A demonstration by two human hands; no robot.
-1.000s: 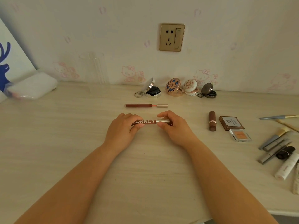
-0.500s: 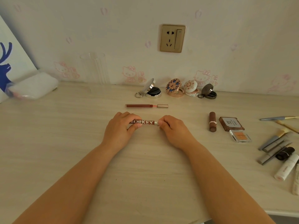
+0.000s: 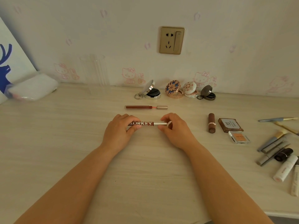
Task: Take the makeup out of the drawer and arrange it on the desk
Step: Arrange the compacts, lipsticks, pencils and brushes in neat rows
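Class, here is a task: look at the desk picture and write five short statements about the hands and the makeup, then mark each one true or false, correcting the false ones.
1. Both hands hold the lettered lip gloss tube: the left hand on its dark end, the right hand at its silver cap. True.
2. The brown lipstick stands upright. False: it lies on its side on the desk.
3. Four open compacts sit along the wall. True.
4. The slim gloss tube lies nearer the person than the held tube. False: it lies beyond it, toward the wall.
5. The orange blush pan lies left of the hands. False: it lies to their right.
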